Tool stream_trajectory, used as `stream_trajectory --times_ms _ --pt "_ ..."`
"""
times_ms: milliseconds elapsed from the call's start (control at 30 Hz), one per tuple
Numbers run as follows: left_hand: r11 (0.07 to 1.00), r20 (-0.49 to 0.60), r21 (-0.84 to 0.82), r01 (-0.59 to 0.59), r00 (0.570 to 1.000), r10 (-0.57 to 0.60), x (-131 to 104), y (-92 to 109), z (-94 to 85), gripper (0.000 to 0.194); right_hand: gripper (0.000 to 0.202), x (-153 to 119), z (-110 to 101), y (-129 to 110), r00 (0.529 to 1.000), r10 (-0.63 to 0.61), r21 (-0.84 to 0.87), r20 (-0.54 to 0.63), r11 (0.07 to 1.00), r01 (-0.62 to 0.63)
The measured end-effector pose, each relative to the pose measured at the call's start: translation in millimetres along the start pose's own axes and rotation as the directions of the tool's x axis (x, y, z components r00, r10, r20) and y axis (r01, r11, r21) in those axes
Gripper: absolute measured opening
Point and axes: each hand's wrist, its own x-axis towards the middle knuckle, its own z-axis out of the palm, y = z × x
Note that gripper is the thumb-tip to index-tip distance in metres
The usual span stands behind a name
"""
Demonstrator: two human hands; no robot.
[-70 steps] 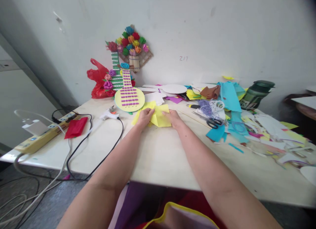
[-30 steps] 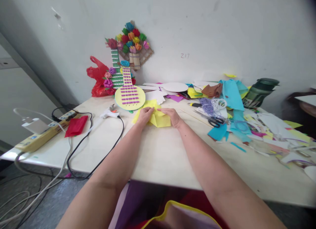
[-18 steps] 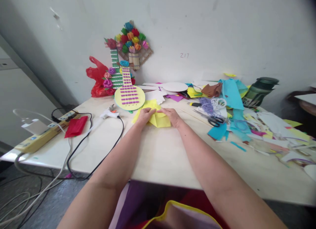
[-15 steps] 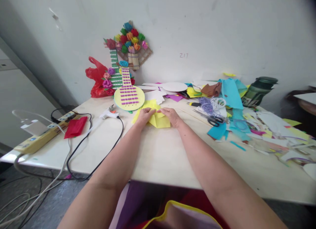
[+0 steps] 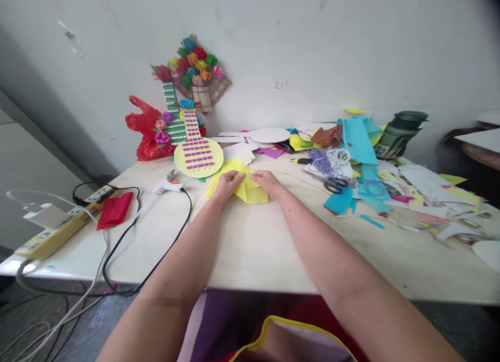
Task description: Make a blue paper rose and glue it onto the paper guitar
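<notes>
Thin yellow paper point(image 5: 252, 191) with creases is held between both hands above the middle of the table. My left hand point(image 5: 228, 186) pinches it from the left, thumb and fingers together. On the other side, my right hand point(image 5: 267, 183) grips its upper right part with the fingertips. More yellow sheet spreads out behind and beside my left hand. Just behind the hands, to the left, a round yellow paper instrument point(image 5: 199, 157) with purple strips leans against a green one decorated with paper flowers.
A white glue gun point(image 5: 169, 186), red paper point(image 5: 114, 210) and a power strip point(image 5: 50, 238) with cables are at left. Scissors point(image 5: 334, 184), purple yarn point(image 5: 321, 161), blue paper point(image 5: 357, 140), scraps and a dark green bottle point(image 5: 402, 134) are at right. A flower bouquet point(image 5: 201, 65) stands behind.
The view has turned slightly, so the background sits further left. Both hands still hold the yellow paper in nearly the same pose.
</notes>
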Motion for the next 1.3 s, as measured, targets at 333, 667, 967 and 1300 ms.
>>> stream_trajectory --times_ms 333,667,967,1300 --pt "0.979 -0.015 0.013 0.201 0.979 -0.201 -6 16 0.4 0.051 0.02 -4 2 -3 1.0 -0.001 0.132 -0.022 0.991 0.004" --pt "0.991 -0.047 -0.012 0.132 0.99 -0.132 -1 5 -0.3 0.043 0.023 -2 -1 -1 0.999 0.005 0.164 -0.042 0.986 0.002" --pt "0.977 0.016 -0.15 0.153 0.988 -0.153 -1 2 -1.3 0.039 0.023 0 -3 0 0.998 0.015 0.224 -0.059 0.975 -0.001" --pt "0.958 0.04 -0.223 0.179 0.984 -0.175 3 -7 -4.8 0.033 0.021 -1 -3 -1 0.996 0.027 0.24 -0.081 0.971 -0.006"
